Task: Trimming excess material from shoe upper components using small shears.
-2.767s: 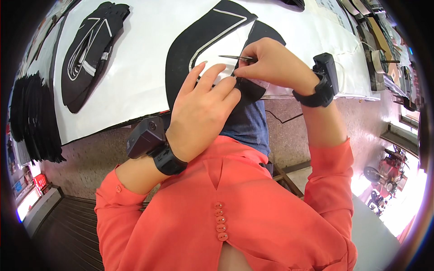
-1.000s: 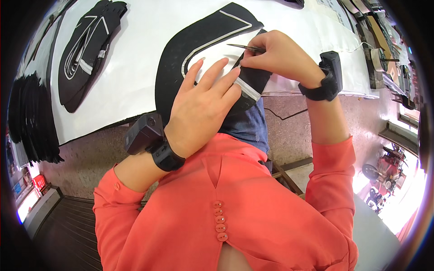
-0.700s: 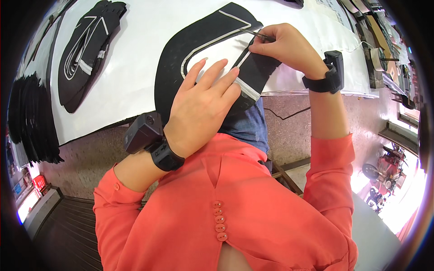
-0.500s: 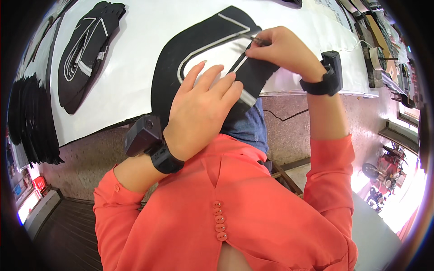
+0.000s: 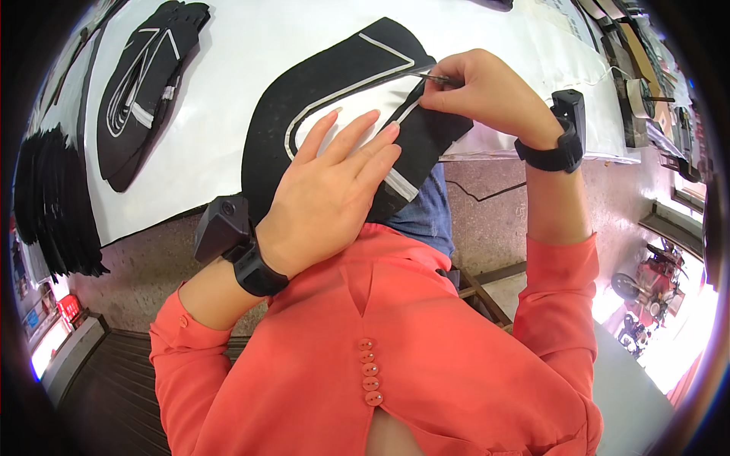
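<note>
A black U-shaped flat piece point(image 5: 268, 129), like a shoe upper, lies at the front edge of the white table, partly overhanging it. White piping-like lines run around its inner opening and along its far end. My left hand point(image 5: 323, 190) rests on the near part, fingers spread, the tips over the opening and the right arm of the piece. Between the pinched fingers of my right hand point(image 5: 479, 95) is a thin dark pointed tool point(image 5: 439, 78). Its tip reaches the white line at the top of the opening. Whether it is tweezers I cannot tell.
At the left of the table point(image 5: 220, 99) lies a stack of similar black pieces point(image 5: 125, 114) with white lines. Many black strips point(image 5: 57, 201) hang over the left edge. Spools, boards and papers crowd the right side around a white roll point(image 5: 637, 99). A motorbike point(image 5: 646, 289) stands far right.
The black piece has shifted a little left and toward me, my left hand going with it. My right hand has moved slightly right and down, still pinching the tool.
</note>
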Tool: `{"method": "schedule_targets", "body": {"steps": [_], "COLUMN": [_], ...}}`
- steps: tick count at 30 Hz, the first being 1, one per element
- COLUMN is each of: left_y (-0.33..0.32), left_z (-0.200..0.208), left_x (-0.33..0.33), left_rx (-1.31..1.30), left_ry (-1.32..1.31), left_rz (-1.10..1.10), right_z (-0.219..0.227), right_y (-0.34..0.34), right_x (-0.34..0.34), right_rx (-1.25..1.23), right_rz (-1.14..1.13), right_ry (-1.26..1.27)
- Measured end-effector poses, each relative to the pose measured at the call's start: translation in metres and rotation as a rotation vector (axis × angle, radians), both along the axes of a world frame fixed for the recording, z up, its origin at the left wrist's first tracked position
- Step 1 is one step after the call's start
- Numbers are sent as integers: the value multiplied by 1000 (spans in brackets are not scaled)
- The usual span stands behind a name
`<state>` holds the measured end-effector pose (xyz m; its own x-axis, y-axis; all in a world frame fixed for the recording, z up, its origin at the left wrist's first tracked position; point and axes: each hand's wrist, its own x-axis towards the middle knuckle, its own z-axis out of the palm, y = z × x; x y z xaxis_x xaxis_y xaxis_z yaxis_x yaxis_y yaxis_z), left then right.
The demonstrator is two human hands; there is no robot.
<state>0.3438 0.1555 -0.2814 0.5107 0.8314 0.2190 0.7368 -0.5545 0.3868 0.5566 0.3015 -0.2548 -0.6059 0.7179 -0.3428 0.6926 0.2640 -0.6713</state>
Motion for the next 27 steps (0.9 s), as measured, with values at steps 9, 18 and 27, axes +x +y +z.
{"method": "schedule_targets", "body": {"steps": [9,18,27], "left_y": [5,20,35], "left_z": [-2,-1,-2], "left_x": [4,15,20], "left_rx": [31,75,173], "left_ry": [7,-9,10], "left_rz": [0,12,19], "right_z": [-8,-14,-17], "right_y": [4,5,12], "right_x": [-5,-7,12], "right_rx": [46,72,77], "right_rz": [-99,-80,-119], "right_ry": [46,57,162]}}
